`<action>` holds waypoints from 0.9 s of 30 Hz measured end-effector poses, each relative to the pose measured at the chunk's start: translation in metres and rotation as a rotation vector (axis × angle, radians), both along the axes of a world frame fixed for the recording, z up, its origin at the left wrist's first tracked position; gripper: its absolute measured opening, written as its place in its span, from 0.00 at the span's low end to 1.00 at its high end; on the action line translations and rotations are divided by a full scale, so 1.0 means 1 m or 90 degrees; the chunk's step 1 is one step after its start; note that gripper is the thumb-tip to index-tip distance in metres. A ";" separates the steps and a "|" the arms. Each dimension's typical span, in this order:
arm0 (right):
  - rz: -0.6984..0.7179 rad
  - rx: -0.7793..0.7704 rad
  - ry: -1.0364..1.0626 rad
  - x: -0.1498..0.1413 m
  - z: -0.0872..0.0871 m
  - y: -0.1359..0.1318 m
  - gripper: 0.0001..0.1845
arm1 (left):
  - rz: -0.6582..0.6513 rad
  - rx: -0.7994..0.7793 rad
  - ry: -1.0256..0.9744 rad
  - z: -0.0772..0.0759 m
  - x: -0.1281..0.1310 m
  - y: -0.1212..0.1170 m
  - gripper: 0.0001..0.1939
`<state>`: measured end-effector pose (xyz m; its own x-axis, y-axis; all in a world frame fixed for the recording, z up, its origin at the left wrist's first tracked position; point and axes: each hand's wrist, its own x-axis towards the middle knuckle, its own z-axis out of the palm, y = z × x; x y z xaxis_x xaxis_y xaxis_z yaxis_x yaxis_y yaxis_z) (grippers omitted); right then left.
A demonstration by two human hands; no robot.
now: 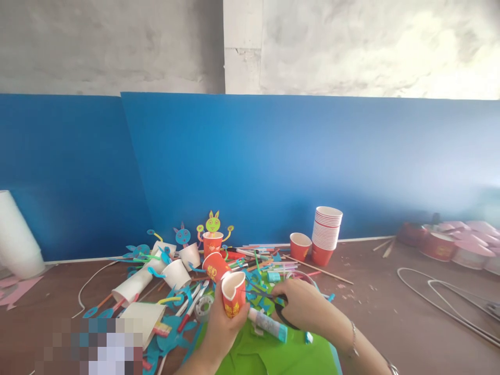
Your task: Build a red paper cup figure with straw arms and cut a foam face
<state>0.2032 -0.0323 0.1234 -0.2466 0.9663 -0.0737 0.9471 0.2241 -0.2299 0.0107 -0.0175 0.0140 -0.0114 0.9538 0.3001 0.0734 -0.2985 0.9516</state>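
My left hand [219,333] is wrapped round a red paper cup [233,295] whose rim is squeezed into a heart shape. My right hand [302,307] grips black-handled scissors [282,310], blades pointing left towards the cup. A glue stick [267,324] with a teal cap lies just below both hands on green paper [269,357].
Cut paper cups, blue paper shapes, straws and pens clutter the brown table [390,323] at left centre. A stack of red cups [326,235] and a single red cup [300,246] stand behind. Blue boards [273,161] back the table. White wire [437,297] lies at right.
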 end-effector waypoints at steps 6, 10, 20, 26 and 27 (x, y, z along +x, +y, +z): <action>-0.045 0.019 -0.036 0.000 0.001 -0.002 0.14 | -0.020 0.008 -0.060 -0.003 -0.002 0.001 0.27; -0.049 0.040 -0.042 0.000 0.000 -0.005 0.14 | 0.001 0.023 -0.021 -0.007 -0.007 0.003 0.31; -0.052 0.049 -0.080 -0.007 -0.003 -0.009 0.14 | 0.139 0.163 0.235 -0.002 -0.009 0.003 0.12; -0.044 0.044 -0.085 -0.014 -0.001 -0.011 0.18 | 0.210 0.301 0.289 0.000 -0.012 0.007 0.13; -0.044 0.047 -0.085 -0.015 -0.001 -0.011 0.18 | 0.196 0.313 0.291 0.000 -0.012 0.007 0.12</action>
